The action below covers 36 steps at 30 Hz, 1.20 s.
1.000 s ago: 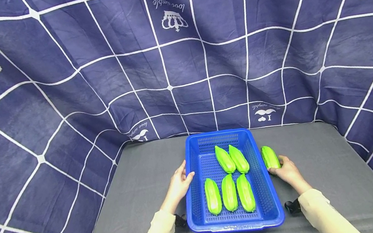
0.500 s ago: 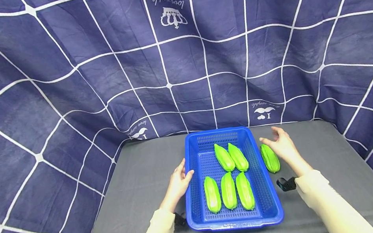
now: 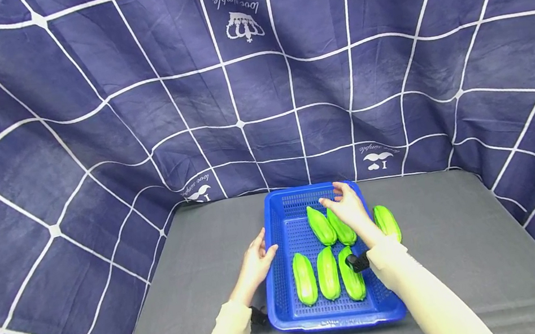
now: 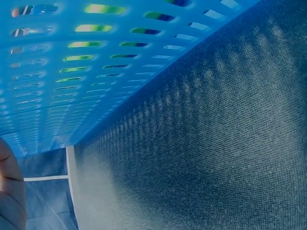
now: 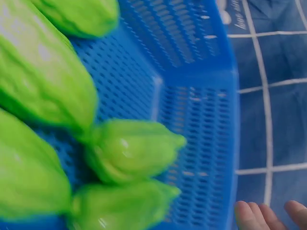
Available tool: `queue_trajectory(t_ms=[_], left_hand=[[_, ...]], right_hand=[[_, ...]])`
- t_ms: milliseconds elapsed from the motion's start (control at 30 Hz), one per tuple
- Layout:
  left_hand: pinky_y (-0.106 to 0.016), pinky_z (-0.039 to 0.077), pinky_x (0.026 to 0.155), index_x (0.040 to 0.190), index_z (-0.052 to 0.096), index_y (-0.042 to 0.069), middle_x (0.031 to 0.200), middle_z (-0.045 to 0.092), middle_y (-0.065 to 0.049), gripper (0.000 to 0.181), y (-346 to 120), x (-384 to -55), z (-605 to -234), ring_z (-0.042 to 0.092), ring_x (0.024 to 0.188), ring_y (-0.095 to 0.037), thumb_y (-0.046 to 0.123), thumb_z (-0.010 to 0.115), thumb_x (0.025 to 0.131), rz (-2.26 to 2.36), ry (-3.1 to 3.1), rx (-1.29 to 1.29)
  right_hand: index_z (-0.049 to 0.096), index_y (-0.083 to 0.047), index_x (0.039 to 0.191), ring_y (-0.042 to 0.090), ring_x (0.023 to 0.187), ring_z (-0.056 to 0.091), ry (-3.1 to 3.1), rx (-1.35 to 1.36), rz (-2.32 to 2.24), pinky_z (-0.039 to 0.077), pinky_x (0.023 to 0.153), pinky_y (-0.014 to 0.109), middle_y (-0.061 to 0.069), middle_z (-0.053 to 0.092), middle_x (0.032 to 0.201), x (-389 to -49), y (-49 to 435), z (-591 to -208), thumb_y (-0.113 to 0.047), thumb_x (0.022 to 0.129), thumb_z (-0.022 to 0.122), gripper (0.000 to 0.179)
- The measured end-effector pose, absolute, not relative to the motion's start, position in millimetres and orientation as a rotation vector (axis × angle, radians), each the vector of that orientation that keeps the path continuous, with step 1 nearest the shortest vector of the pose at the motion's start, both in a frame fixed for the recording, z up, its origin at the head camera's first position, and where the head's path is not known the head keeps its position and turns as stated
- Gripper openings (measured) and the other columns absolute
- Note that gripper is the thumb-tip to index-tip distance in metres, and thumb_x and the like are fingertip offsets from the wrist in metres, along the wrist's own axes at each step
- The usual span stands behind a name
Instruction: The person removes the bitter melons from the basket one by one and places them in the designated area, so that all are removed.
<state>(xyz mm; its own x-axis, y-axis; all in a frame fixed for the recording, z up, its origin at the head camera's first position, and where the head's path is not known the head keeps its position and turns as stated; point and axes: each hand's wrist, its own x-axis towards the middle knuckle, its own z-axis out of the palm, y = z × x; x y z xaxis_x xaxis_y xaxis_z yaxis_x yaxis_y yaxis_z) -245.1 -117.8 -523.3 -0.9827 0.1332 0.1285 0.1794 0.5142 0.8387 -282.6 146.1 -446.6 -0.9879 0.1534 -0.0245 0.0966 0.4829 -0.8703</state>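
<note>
A blue perforated plastic basket (image 3: 271,212) holds several bright green bitter melons (image 3: 305,279), some in a near row and two farther back. At the basket's left side, my left hand (image 3: 253,263) holds the rim, thumb over the top and fingers at the outer edge. Over the back right of the basket is my right hand (image 3: 348,207), its thumb and fingers apart with nothing between them. It partly covers one rear bitter melon (image 3: 342,230). Another bitter melon (image 3: 386,221) lies on the grey table just right of the basket, partly hidden by the right forearm.
The grey table surface (image 3: 208,255) extends on both sides of the basket. A dark blue curtain (image 3: 257,94) with white grid lines hangs behind and along the sides. Dark wrist camera mounts (image 3: 358,261) sit by the sleeves.
My right hand has let go of the bitter melon on the table, risen, and moved left over the basket. That melon stays beside the basket. My left hand has not moved.
</note>
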Motion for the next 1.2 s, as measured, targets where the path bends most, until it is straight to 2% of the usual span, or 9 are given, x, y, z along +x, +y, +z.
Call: queue_trajectory(t_ms=[200, 333, 600, 833, 1067, 1200], left_hand=[[-0.026, 0.051, 0.071, 0.146, 0.04, -0.007, 0.102, 0.064, -0.018, 0.062, -114.7, -242.2, -526.2, 0.056, 0.072, -0.011, 0.017, 0.065, 0.094, -1.538, -2.688, -0.266], [-0.029, 0.052, 0.072, 0.145, 0.041, -0.008, 0.102, 0.063, -0.02, 0.062, -116.1, -242.7, -527.7, 0.057, 0.074, -0.012, 0.017, 0.065, 0.094, -1.537, -2.668, -0.281], [-0.031, 0.054, 0.064, 0.143, 0.042, -0.009, 0.095, 0.065, -0.021, 0.067, -121.8, -241.9, -530.3, 0.06, 0.069, -0.01, 0.035, 0.061, 0.097, -1.569, -2.513, -0.438], [-0.03, 0.053, 0.069, 0.144, 0.042, -0.008, 0.101, 0.062, -0.022, 0.062, -118.4, -244.9, -528.5, 0.059, 0.075, -0.015, 0.02, 0.066, 0.093, -1.536, -2.652, -0.263], [-0.032, 0.053, 0.072, 0.146, 0.042, -0.004, 0.105, 0.062, -0.02, 0.061, -117.4, -244.5, -526.7, 0.06, 0.077, -0.015, 0.018, 0.065, 0.094, -1.536, -2.691, -0.218], [-0.032, 0.054, 0.071, 0.146, 0.041, -0.005, 0.106, 0.062, -0.022, 0.061, -116.7, -244.5, -527.1, 0.061, 0.077, -0.017, 0.017, 0.066, 0.094, -1.567, -2.671, -0.231]], right_hand=[[0.039, 0.006, 0.144, 0.044, 0.126, 0.051, -2.71, -0.252, 1.536, 0.042, 0.105, 0.051, 0.03, 0.046, 0.14, -280.9, 127.9, -473.2, -0.022, 0.09, 0.067, 0.066], [0.044, 0.007, 0.14, 0.044, 0.125, 0.05, -2.762, -0.265, 1.457, 0.041, 0.105, 0.051, 0.031, 0.05, 0.136, -278.6, 118.3, -483.6, -0.023, 0.087, 0.07, 0.066], [0.046, 0.008, 0.138, 0.048, 0.13, 0.044, -2.852, -0.296, 1.312, 0.037, 0.109, 0.052, 0.033, 0.046, 0.14, -279.9, 105.1, -500.2, -0.022, 0.083, 0.074, 0.069], [0.047, 0.008, 0.137, 0.052, 0.125, 0.043, -2.892, -0.324, 1.258, 0.037, 0.106, 0.056, 0.034, 0.047, 0.135, -277.8, 98.8, -503.3, -0.019, 0.081, 0.076, 0.069], [0.047, 0.01, 0.135, 0.051, 0.122, 0.046, -2.958, -0.316, 1.109, 0.042, 0.1, 0.058, 0.034, 0.048, 0.131, -275.0, 97.5, -506.0, -0.014, 0.079, 0.078, 0.068], [0.045, 0.011, 0.137, 0.05, 0.122, 0.046, -2.996, -0.297, 1.034, 0.041, 0.101, 0.059, 0.033, 0.048, 0.133, -275.2, 96.9, -507.1, -0.01, 0.078, 0.076, 0.07]])
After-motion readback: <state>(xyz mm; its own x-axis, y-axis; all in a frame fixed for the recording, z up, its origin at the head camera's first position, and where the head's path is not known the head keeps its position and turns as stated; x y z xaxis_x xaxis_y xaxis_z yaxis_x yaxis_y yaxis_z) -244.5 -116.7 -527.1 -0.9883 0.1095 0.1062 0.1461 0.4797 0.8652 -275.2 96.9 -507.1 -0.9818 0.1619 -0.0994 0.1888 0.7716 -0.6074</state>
